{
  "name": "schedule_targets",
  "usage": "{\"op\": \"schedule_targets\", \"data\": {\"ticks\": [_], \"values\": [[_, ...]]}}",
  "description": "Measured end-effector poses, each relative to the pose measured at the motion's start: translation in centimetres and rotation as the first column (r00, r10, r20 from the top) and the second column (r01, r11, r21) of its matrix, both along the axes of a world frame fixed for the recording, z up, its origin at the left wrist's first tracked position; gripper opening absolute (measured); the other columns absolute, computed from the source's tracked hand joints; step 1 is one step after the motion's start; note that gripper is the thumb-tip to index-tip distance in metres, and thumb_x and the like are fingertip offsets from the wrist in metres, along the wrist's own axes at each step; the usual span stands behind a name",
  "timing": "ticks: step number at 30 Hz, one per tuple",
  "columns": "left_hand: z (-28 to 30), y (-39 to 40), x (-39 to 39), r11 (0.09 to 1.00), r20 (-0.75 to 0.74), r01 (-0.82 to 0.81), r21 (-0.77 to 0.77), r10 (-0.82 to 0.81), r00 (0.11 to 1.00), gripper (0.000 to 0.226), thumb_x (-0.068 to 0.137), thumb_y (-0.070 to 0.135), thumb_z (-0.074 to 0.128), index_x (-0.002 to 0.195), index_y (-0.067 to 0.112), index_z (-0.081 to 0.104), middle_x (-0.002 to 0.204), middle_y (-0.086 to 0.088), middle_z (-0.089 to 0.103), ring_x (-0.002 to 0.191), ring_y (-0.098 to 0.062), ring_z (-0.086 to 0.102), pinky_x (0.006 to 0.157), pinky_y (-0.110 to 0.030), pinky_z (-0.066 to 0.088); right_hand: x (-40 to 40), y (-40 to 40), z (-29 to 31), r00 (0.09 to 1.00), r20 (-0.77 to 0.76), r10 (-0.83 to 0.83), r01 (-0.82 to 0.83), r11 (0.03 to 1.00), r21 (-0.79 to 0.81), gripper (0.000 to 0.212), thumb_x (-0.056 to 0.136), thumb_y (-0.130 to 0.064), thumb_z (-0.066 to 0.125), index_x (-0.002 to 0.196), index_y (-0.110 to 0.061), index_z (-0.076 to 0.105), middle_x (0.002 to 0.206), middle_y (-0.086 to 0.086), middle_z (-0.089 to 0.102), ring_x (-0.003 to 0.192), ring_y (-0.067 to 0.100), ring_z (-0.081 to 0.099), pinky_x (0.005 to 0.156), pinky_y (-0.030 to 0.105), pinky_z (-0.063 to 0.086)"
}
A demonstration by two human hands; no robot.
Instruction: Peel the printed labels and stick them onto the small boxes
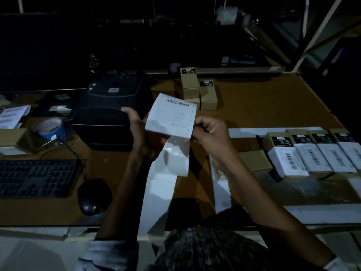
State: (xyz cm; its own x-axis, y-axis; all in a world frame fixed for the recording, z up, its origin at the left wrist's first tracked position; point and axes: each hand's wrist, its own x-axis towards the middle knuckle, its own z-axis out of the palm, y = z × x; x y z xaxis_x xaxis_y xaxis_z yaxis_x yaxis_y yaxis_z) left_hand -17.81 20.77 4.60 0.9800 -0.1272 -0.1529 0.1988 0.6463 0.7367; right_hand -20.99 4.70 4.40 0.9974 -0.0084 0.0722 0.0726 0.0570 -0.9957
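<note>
I'm mid-peel, I judge — my left hand [136, 124] grips the backing strip [166, 173] while my right hand [209, 132] pinches the printed label [172, 118], held just right of the label printer [109, 110]. Next it needs an unlabelled box [208, 95], just right of that printer.

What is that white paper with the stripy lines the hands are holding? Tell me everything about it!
It is a printed label, a white paper rectangle with a black barcode along its top edge and faint boxes and lines below. It is held up, tilted, above the brown table, in front of the black printer. The left hand supports it from behind; the right hand pinches its lower right corner. A long white backing strip hangs from it.
</note>
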Motion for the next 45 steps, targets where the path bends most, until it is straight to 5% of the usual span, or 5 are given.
{"op": "schedule_targets", "data": {"ticks": [13,18,25,36,45], "values": [[-10.0,2.7,-4.2,0.916,-0.287,0.041,0.399,0.082,0.955,0.037,0.097,0.002,0.056,0.133,0.009,0.055,0.119,-0.017,0.07,0.098,-0.028,0.072,0.069,-0.033,0.059,-3.6,-0.5,-6.5,0.806,-0.564,0.181,-0.154,0.983,0.097,0.03,0.097,0.004,0.053,0.116,-0.014,0.069,0.112,0.005,0.072,0.102,0.022,0.07,0.073,0.034,0.062],[-10.7,3.3,-5.3,0.855,-0.237,0.058,0.515,0.077,0.968,0.045,0.094,-0.003,0.057,0.132,0.021,0.056,0.113,-0.008,0.074,0.098,-0.023,0.073,0.075,-0.034,0.06,-4.2,0.0,-7.8,0.69,-0.712,0.131,-0.134,0.99,0.052,0.054,0.1,-0.061,0.045,0.141,-0.027,0.052,0.136,0.003,0.062,0.123,0.026,0.058,0.087,0.048,0.056],[-9.4,2.7,-5.5,0.881,-0.183,0.097,0.464,-0.011,0.983,0.03,0.103,0.035,0.048,0.124,0.018,0.061,0.117,-0.008,0.072,0.106,-0.028,0.069,0.088,-0.049,0.054,-2.7,1.4,-6.2,0.861,-0.507,-0.051,0.012,0.997,-0.08,0.031,0.096,-0.045,0.064,0.112,-0.02,0.073,0.109,0.001,0.077,0.094,0.015,0.073,0.07,0.031,0.058],[-7.0,2.7,-3.6,0.864,-0.523,0.43,0.261,-0.248,0.815,0.128,0.068,0.095,0.0,0.113,-0.008,0.062,0.107,-0.033,0.069,0.098,-0.046,0.069,0.085,-0.05,0.057,0.7,0.9,3.5,0.951,-0.081,-0.299,0.307,0.945,0.115,0.022,0.095,-0.023,0.067,0.076,-0.014,0.061,0.08,0.002,0.068,0.081,0.024,0.07,0.057,0.04,0.052],[1.1,2.0,3.5,0.959,0.092,0.281,-0.037,-0.277,0.956,0.107,0.078,0.092,0.005,0.15,0.02,0.042,0.144,-0.016,0.054,0.13,-0.039,0.053,0.106,-0.059,0.042,-1.9,2.0,5.7,0.964,0.088,-0.25,0.247,0.968,0.039,0.02,0.097,-0.02,0.065,0.078,-0.014,0.068,0.084,0.003,0.075,0.079,0.016,0.073,0.059,0.028,0.053]]}}
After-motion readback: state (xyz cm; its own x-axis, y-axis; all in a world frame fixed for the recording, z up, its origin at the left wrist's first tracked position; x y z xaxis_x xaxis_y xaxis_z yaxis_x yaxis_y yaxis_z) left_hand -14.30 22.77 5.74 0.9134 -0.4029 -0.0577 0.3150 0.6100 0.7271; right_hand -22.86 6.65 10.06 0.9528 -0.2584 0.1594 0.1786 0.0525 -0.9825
